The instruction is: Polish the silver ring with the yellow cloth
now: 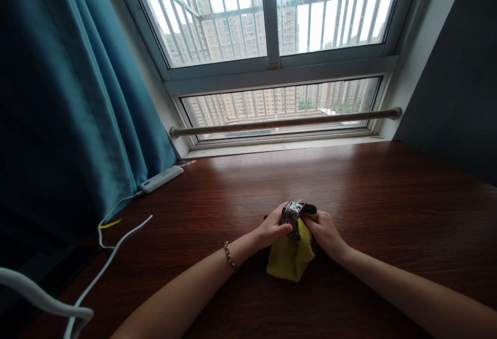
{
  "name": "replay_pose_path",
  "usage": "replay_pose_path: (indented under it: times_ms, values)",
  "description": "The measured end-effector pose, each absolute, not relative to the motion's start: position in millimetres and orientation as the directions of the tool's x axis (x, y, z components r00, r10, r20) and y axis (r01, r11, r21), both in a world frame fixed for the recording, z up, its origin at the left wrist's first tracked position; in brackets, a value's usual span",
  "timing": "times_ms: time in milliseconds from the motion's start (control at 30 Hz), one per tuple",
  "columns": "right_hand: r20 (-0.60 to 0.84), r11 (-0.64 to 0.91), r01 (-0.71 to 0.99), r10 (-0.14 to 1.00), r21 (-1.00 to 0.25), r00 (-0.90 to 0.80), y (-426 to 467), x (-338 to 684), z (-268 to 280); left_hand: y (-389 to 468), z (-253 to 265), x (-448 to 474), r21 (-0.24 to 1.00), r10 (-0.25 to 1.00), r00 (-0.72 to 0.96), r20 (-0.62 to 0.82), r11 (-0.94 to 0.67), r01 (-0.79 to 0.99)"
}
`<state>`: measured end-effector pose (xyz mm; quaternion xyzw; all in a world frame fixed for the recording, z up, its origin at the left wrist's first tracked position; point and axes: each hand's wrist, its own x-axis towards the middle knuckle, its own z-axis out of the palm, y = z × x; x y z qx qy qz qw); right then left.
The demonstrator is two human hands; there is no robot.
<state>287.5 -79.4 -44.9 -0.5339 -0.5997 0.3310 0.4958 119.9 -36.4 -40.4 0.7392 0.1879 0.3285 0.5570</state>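
Note:
My left hand (275, 226) is closed around a glossy dark object (293, 212) that catches bright reflections; its kind is not clear. My right hand (325, 231) grips a yellow cloth (289, 264) with a dark edge and presses it against the side of that object. The lower part of the cloth hangs down between my two hands, just above the brown wooden surface (365, 183). My fingers and the cloth hide much of the dark object.
A white power strip (161, 179) lies at the left by the blue curtain (116, 96). White cables (112, 256) run along the left edge, near a small yellow strip (111, 223). Behind the surface is a window with a horizontal rail (287, 122).

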Motion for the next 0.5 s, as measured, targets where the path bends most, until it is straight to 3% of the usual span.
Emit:
replay_pose_path:
  times_ms: [167,300,500]
  values:
    - [0.176,0.154,0.244,0.982,-0.957,0.071,-75,289,-52,-43,-35,122,0.872,0.605,0.692,0.394,-0.484,-0.074]
    - [0.148,0.132,0.213,0.987,-0.968,0.062,-76,288,-53,-46,-28,122,0.851,0.612,0.642,0.462,-0.509,-0.128]
    - [0.197,0.18,0.287,0.98,-0.941,0.03,-79,288,-45,-38,-36,115,0.946,0.717,0.639,0.279,-0.321,-0.053]
